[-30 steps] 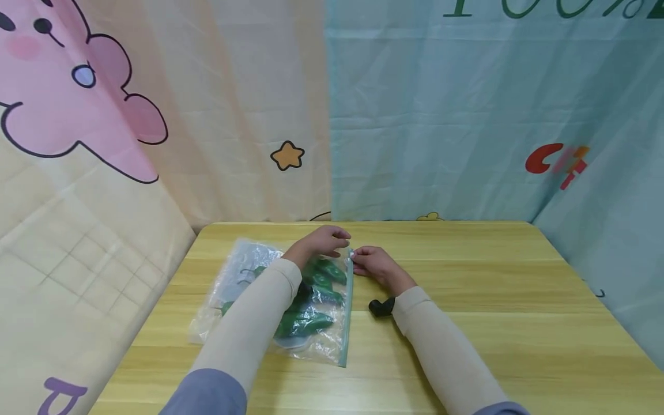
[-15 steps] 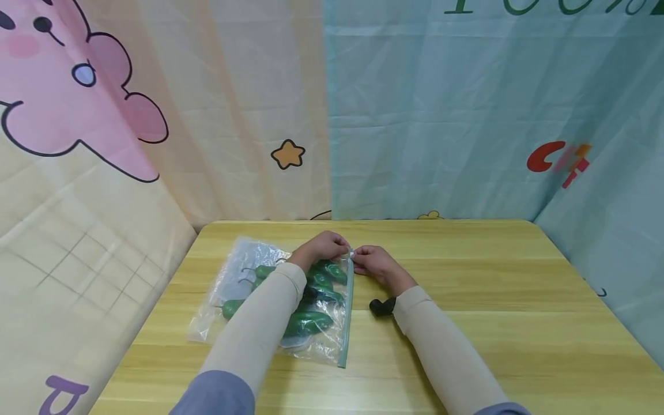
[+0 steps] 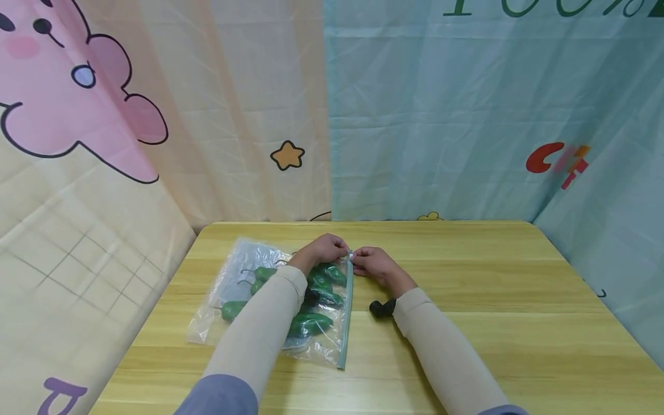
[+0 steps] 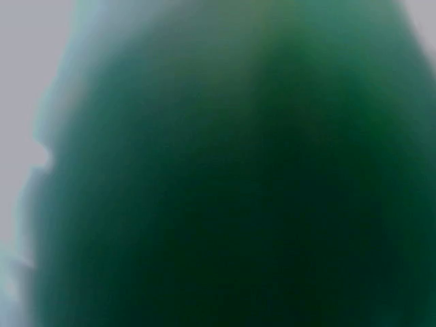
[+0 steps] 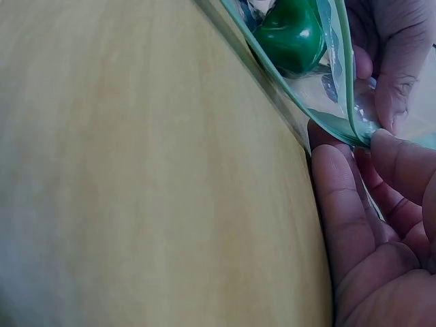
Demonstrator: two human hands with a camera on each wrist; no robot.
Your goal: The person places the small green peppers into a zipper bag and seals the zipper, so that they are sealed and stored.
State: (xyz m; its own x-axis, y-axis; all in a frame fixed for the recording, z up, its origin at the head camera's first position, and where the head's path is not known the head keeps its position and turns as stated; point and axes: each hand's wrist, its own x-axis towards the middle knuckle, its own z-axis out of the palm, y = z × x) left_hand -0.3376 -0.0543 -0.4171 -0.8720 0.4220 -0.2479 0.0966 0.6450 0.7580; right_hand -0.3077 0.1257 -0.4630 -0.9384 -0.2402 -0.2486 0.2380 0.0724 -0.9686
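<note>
A clear zip-lock bag (image 3: 204, 328) lies on the table with several green peppers (image 3: 311, 324) inside. Its green zip strip (image 3: 346, 317) runs down the right side. My right hand (image 3: 376, 262) pinches the far end of this strip between thumb and forefinger. Just left of it, my left hand (image 3: 324, 249) pinches the bag's edge near the same corner. In the right wrist view the two green edges (image 5: 272, 68) of the mouth stand apart and meet at the right fingertips (image 5: 392, 146), with a pepper (image 5: 293, 34) showing between them. Blurred dark green fills the left wrist view.
The wooden table (image 3: 467, 276) reaches back to a printed curtain (image 3: 441, 115). A black wrist camera (image 3: 383, 308) juts from the right cuff. My left forearm (image 3: 259, 323) crosses over the bag and covers some peppers.
My left hand has come down and slightly right, from over the bag to its far right corner, where its fingers now pinch the edge. The right hand has stayed on the strip's end.
</note>
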